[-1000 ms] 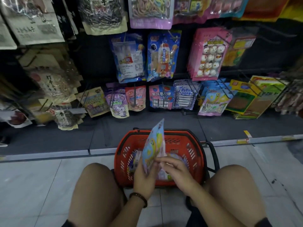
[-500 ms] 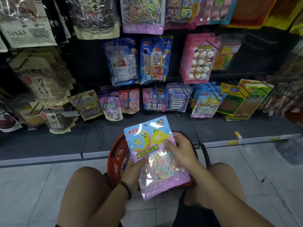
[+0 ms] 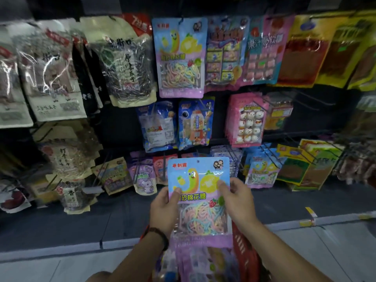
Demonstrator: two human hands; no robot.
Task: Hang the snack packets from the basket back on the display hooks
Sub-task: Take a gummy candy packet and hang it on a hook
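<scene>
Both hands grip one snack packet [image 3: 198, 192] upright above the red basket [image 3: 247, 253]: left hand [image 3: 163, 210] pinching its left edge, right hand [image 3: 237, 202] pinching its right edge, thumbs on the printed front. More packets lie inside the basket; a matching packet [image 3: 180, 58] hangs on the display high above it.

A blue-and-lilac snack packet [image 3: 198, 192] with pastel candy strands behind its clear window stands upright, pinched at its side edges by the left hand [image 3: 163, 210] and right hand [image 3: 237, 202], above the near red basket [image 3: 246, 251], which seems to hold more blurred packets.
</scene>
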